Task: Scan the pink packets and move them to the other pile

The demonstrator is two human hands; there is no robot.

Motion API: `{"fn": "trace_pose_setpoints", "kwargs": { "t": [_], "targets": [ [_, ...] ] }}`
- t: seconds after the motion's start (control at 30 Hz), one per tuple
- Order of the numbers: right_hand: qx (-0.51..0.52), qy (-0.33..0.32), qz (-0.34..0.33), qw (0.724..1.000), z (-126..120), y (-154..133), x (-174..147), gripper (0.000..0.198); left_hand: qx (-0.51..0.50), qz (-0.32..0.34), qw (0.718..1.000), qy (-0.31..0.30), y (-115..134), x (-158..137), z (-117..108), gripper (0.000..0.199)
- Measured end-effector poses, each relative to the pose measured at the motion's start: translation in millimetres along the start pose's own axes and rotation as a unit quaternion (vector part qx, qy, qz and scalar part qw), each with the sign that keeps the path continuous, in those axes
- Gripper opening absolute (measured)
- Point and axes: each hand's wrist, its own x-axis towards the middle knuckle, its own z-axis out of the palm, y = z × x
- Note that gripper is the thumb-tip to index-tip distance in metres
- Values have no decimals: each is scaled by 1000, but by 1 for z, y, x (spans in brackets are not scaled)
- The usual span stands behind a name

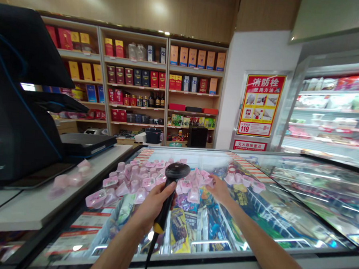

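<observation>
My left hand (pixel 154 203) is wrapped round the handle of a black barcode scanner (pixel 177 171), its head raised over the freezer and its cable hanging down. Fingertips of my right hand (pixel 220 189) are closed on a small pink plastic cup (pixel 205 178) at the right side of a pile. Many such pink cups (pixel 135 171), several with barcode labels facing up, lie on the freezer's glass lid (pixel 163 154). A smaller group of pink cups (pixel 245 180) lies to the right of my right hand.
A black checkout terminal (pixel 24 114) stands on the white counter (pixel 27 219) at the left, where more pink cups (pixel 70 179) lie. Bagged frozen goods (pixel 180 231) show through the glass. Behind are shelves (pixel 135 60) of boxed bottles and a lit cooler (pixel 334 106).
</observation>
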Motion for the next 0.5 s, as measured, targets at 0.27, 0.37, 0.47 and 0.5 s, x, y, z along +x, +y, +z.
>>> {"fn": "trace_pose_setpoints", "kwargs": {
  "t": [0.27,0.37,0.47,0.5],
  "targets": [
    [116,136,-22,984,0,11,19,58,15,11,999,-28,-3,1,9,28],
    [118,154,-27,981,3,12,21,58,14,10,999,-38,-3,2,12,27],
    [111,162,-26,980,4,18,23,57,10,6,999,-39,-3,3,14,27],
    [106,164,-22,980,5,21,24,56,8,5,999,-38,-2,3,14,27]
  ]
}}
